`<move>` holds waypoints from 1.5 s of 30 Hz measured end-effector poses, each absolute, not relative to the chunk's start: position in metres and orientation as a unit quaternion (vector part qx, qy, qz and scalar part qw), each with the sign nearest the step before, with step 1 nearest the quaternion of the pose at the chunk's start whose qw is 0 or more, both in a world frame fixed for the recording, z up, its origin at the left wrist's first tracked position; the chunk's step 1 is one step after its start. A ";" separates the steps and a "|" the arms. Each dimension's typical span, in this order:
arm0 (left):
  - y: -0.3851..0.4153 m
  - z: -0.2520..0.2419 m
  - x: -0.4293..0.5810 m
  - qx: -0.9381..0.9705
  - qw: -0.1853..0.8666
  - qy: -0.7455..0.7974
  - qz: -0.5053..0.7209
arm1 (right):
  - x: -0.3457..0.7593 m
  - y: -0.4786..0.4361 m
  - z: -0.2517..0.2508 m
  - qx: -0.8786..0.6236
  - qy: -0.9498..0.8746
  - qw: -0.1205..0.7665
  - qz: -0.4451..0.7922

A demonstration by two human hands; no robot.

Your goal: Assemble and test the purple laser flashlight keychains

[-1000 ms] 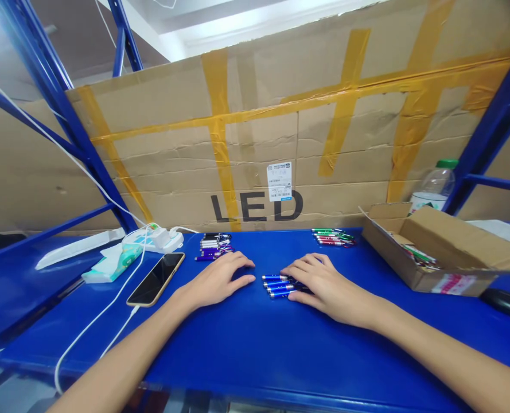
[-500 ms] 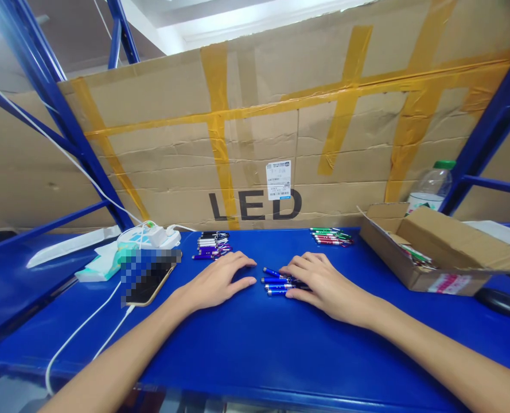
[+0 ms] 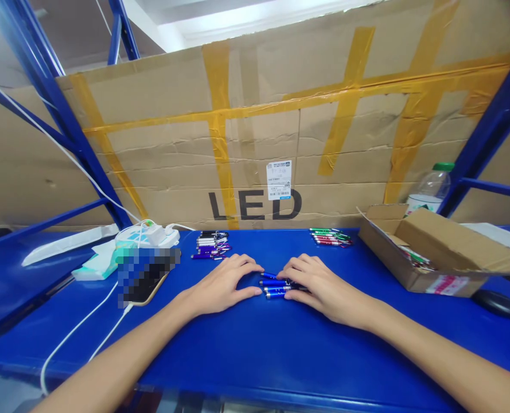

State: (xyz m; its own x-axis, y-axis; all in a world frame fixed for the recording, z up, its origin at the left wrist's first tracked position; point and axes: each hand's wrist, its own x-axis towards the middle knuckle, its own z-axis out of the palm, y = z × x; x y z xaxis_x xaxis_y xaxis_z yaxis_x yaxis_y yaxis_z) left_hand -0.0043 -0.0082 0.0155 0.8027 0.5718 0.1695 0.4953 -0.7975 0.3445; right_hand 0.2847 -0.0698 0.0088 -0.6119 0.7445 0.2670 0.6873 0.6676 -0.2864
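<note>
Several small blue keychain flashlights (image 3: 275, 289) lie side by side in a row on the blue table, between my two hands. My right hand (image 3: 317, 285) is closed round their right ends, thumb at the near side and fingers at the far side; it hides the clips there. At their left ends is my left hand (image 3: 226, 284), thumb and index finger apart, the tips at or very near the metal ends. Whether they touch I cannot tell. Behind my left hand lie several purple, silver and black flashlights (image 3: 210, 248) in a row.
Green and red flashlights (image 3: 329, 236) lie at the back right, beside an open cardboard box (image 3: 409, 272). A black computer mouse (image 3: 498, 303) and a bottle (image 3: 433, 186) are near it. Leftward are a phone (image 3: 151, 287), a power strip (image 3: 164, 238) and white cables. A cardboard sheet (image 3: 172, 166) stands behind.
My left hand has moved slightly right, up to the left ends of the blue flashlights. The far blue flashlight now lies more in line with the others. My right hand stays almost in place.
</note>
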 end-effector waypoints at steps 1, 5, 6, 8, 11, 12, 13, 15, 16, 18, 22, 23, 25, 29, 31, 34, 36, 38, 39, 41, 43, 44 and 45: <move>-0.008 0.015 -0.004 0.939 0.142 0.284 0.134 | 0.284 -0.070 0.009 -0.398 -0.895 0.187 0.078; -0.007 0.014 -0.004 0.939 0.142 0.279 0.143 | 0.283 -0.072 0.011 -0.398 -0.893 0.194 0.076; -0.007 0.014 -0.004 0.939 0.142 0.277 0.145 | 0.283 -0.072 0.011 -0.399 -0.893 0.196 0.073; -0.007 0.015 -0.004 0.940 0.141 0.274 0.148 | 0.283 -0.072 0.011 -0.397 -0.893 0.199 0.067; -0.007 0.015 -0.005 0.939 0.143 0.272 0.154 | 0.283 -0.070 0.010 -0.396 -0.893 0.205 0.057; -0.007 0.016 -0.005 0.939 0.144 0.272 0.156 | 0.283 -0.070 0.010 -0.396 -0.893 0.207 0.054; -0.007 0.016 -0.005 0.938 0.145 0.273 0.158 | 0.284 -0.070 0.009 -0.396 -0.892 0.210 0.052; -0.007 0.016 -0.006 0.937 0.146 0.274 0.162 | 0.284 -0.069 0.009 -0.390 -0.892 0.223 0.048; -0.007 0.016 -0.006 0.936 0.146 0.273 0.165 | 0.284 -0.069 0.009 -0.385 -0.892 0.234 0.048; -0.007 0.016 -0.006 0.936 0.149 0.268 0.173 | 0.283 -0.070 0.009 -0.375 -0.887 0.265 0.054; -0.009 0.017 -0.004 0.929 0.176 0.260 0.199 | 0.279 -0.075 0.012 -0.363 -0.870 0.327 0.066; -0.011 0.018 -0.003 0.925 0.188 0.257 0.206 | 0.277 -0.076 0.013 -0.358 -0.867 0.340 0.064; -0.014 0.019 0.000 0.919 0.215 0.246 0.220 | 0.274 -0.080 0.014 -0.348 -0.862 0.364 0.060; -0.020 0.021 0.006 0.916 0.237 0.220 0.237 | 0.267 -0.085 0.017 -0.334 -0.848 0.408 0.056; -0.022 0.021 0.007 0.917 0.229 0.214 0.245 | 0.266 -0.086 0.017 -0.330 -0.841 0.425 0.050; -0.020 0.018 0.007 0.918 0.213 0.216 0.255 | 0.267 -0.086 0.016 -0.336 -0.836 0.431 0.046; -0.019 0.017 0.006 0.919 0.200 0.224 0.255 | 0.268 -0.085 0.015 -0.338 -0.838 0.424 0.049; -0.017 0.016 0.005 0.921 0.183 0.234 0.252 | 0.269 -0.084 0.014 -0.340 -0.843 0.412 0.055; -0.017 0.016 0.004 0.922 0.174 0.237 0.250 | 0.269 -0.083 0.014 -0.342 -0.846 0.404 0.059; -0.017 0.017 0.004 0.925 0.158 0.238 0.251 | 0.271 -0.082 0.012 -0.346 -0.852 0.386 0.069; -0.018 0.018 0.004 0.928 0.148 0.235 0.249 | 0.272 -0.080 0.011 -0.346 -0.858 0.371 0.075; -0.018 0.019 0.004 0.930 0.145 0.233 0.245 | 0.272 -0.080 0.011 -0.347 -0.860 0.365 0.078; -0.018 0.020 0.004 0.932 0.143 0.231 0.241 | 0.272 -0.080 0.010 -0.348 -0.862 0.359 0.080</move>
